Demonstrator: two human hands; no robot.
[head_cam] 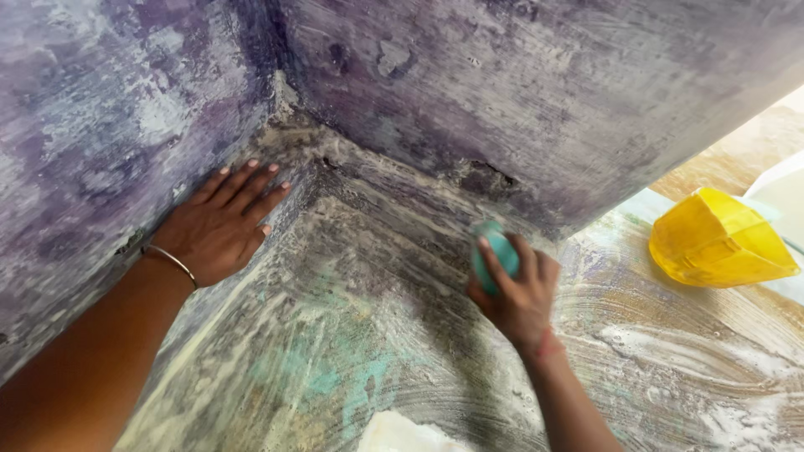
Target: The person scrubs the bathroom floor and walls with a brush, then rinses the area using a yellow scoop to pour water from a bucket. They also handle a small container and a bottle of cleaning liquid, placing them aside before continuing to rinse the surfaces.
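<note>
Looks to me like bare washing corner of modest home or yard: rough purple-stained plaster walls (519,92) meeting at corner, wet soapy cement floor (670,360) with scrub swirls, yellow plastic container (716,238) lying at edge.

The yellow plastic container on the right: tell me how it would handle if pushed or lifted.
The yellow plastic container lies tipped on its side, so it would probably slide or rock rather than stay put. Its thin translucent walls suggest it is light and somewhat flexible. The soapy floor around it looks wet, so it may be slippery to grip.
</note>
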